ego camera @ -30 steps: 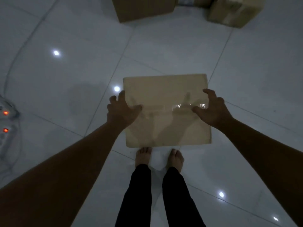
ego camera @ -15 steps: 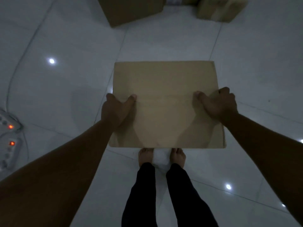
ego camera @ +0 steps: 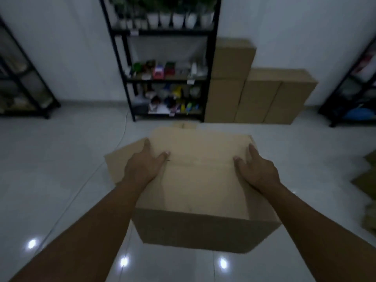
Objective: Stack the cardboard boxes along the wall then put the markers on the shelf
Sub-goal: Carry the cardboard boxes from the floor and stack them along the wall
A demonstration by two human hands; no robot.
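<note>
Now, line by line, from your grip outward:

Left hand [ego camera: 142, 165]: your fingers wrap over the left edge of the cardboard box [ego camera: 201, 192], thumb pressed flat on its top panel.
Right hand [ego camera: 257, 169]: it grips the opposite edge the same way, thumb on top and fingers curled down the right side.
Box in your hands: plain brown corrugated cardboard, matte, rectangular, carried off the floor in front of you; a seam runs across the top between your thumbs, and a loose flap [ego camera: 122, 157] sticks out flat beyond your left hand.
Floor [ego camera: 61, 159]: large pale glossy tiles with thin grout lines, showing small round reflections of ceiling lights.
Stacked boxes [ego camera: 260, 94]: more brown cardboard cartons stand against the white wall [ego camera: 71, 47], one taller column touching the shelf's right post and lower ones beside it.
Shelf [ego camera: 168, 78]: a black metal frame unit straight ahead at the wall, its middle and lower tiers crowded with small colourful items too blurred to name; white pots [ego camera: 179, 19] line the top tier.
Side racks: another dark rack [ego camera: 22, 82] stands at far left, one more [ego camera: 354, 86] at far right.
</note>
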